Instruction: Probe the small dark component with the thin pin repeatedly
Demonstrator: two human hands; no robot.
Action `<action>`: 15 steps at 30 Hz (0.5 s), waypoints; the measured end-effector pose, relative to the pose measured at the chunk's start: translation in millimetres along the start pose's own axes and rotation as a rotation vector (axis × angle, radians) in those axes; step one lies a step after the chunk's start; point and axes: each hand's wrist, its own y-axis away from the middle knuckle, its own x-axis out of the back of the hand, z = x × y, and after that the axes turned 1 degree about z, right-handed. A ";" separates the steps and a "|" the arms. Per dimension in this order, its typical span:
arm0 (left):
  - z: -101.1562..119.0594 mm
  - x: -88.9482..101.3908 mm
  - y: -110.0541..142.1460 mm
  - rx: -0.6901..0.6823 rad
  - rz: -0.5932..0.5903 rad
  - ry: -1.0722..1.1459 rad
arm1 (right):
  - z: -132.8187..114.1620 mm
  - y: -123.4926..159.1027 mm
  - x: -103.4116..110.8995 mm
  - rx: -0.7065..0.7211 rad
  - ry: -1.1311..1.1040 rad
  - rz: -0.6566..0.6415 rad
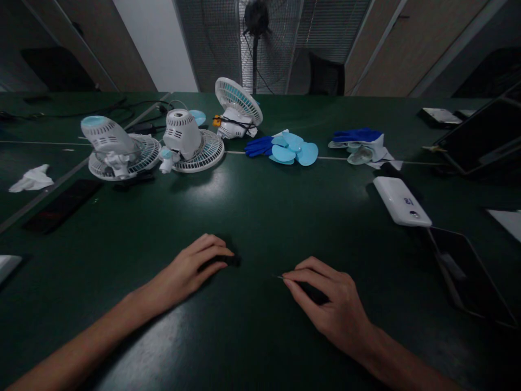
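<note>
My left hand (201, 260) rests low over the dark green table (252, 217), its fingers closed round a small black object (233, 260) whose kind I cannot make out. To the right, my right hand (325, 293) pinches a thin, pale, needle-like piece (278, 277) between thumb and fingertips. The tip of that piece points left, toward the black object, with a gap of bare table between them. Both hands are near the front of the table, and most of the black object is hidden by the left fingers.
Several small white fans (183, 136) lie at the back left. Light-blue fan blades (293, 149) sit beside blue gloves (258, 146), with another glove pair (358, 136) farther right. On the right are a white power bank (401, 201) and a dark tablet-like device (468, 271); a black slab (63, 206) lies left.
</note>
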 end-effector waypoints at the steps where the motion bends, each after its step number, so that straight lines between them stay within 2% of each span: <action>1: -13.9 10.9 5.2 0.041 0.046 -0.035 | 0.0 0.0 0.2 -0.003 -0.007 0.000; 4: -54.9 46.8 22.2 0.199 0.187 -0.111 | 0.4 0.3 0.1 -0.004 -0.017 0.006; 7: -82.1 75.3 37.0 0.321 0.264 -0.139 | 0.9 0.3 -0.2 -0.005 -0.025 0.000; 10: -91.1 88.9 45.3 0.367 0.284 -0.136 | 0.9 0.2 -0.2 -0.006 -0.024 -0.001; 15: -90.7 96.9 52.2 0.401 0.255 -0.148 | 0.0 -0.2 -0.1 -0.020 -0.025 -0.009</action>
